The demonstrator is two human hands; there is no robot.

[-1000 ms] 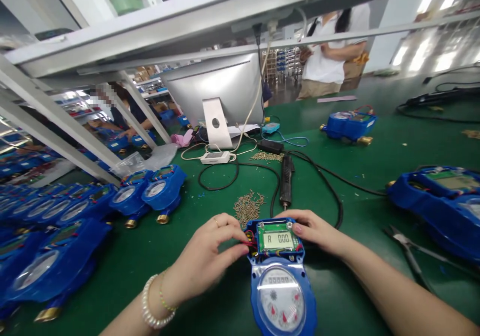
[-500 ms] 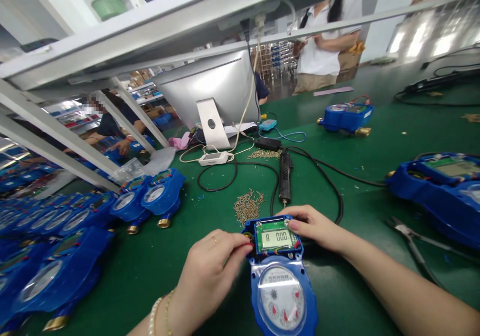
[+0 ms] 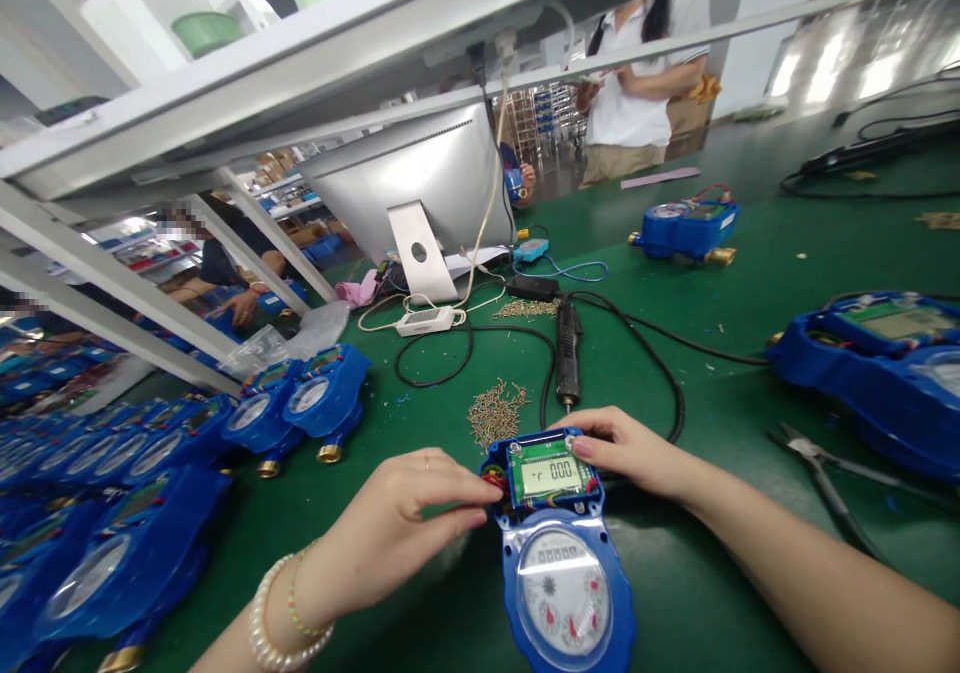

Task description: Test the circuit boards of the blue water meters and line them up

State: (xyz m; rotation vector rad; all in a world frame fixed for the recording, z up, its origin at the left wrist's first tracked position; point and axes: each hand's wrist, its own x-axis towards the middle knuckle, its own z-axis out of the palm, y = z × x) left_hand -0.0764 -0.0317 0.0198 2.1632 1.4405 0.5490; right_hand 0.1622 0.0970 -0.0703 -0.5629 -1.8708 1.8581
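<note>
The open meter (image 3: pixel 564 593) lies face up on the green table (image 3: pixel 450 408), its display lit. The right hand (image 3: pixel 637 453) grips its upper corner, thumb on top, fingertips hidden behind. At the opposite side, the left hand's (image 3: pixel 405 523) index finger touches the wires (image 3: pixel 493 476), thumb parted below it. A careless tug could loosen a lead; a slip upward could scatter the screws (image 3: pixel 497 413) beside the housing.

Bright, cool indoor light fills the scene, with white glare streaking the far floor (image 3: pixel 840 78) and softer sheen on the green worktop (image 3: pixel 442 413), while wide-angle distortion stretches the edges, the meters at lower left smear, and the background looks soft
</note>
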